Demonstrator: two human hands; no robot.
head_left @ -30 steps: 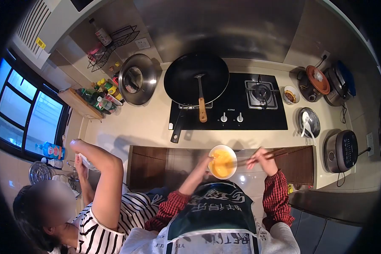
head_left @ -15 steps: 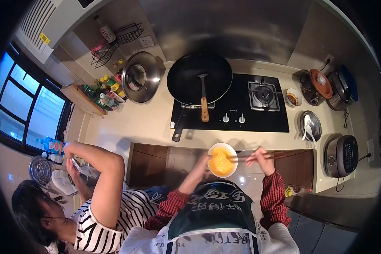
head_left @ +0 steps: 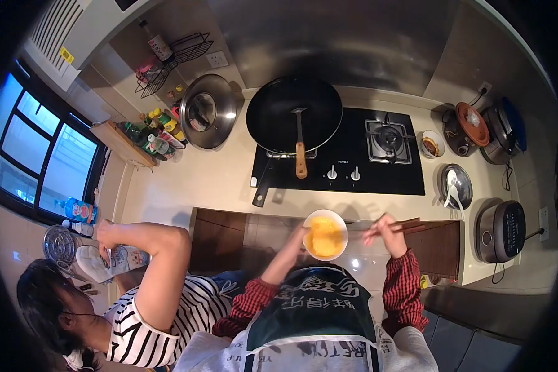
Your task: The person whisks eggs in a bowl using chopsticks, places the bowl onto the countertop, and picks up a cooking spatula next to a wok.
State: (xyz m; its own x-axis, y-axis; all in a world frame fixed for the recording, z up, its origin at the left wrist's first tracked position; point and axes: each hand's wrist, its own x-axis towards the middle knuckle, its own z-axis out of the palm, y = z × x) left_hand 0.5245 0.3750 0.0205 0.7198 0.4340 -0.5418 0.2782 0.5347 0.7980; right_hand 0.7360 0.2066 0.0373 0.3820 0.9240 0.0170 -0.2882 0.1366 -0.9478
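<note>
In the head view, we see the left hand point(head_left: 295, 243) clasping a white bowl point(head_left: 344, 233) of yellow liquid point(head_left: 324, 239) before the pale counter point(head_left: 161, 186), and the right hand point(head_left: 386, 232), fingers curled around brown chopsticks point(head_left: 409, 226), beside it.

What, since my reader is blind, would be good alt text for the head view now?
A person's left hand holds a white bowl of yellow liquid while the right hand holds chopsticks. Ahead, a spatula rests in a black pan on a stove; another person in stripes is at the left.
</note>
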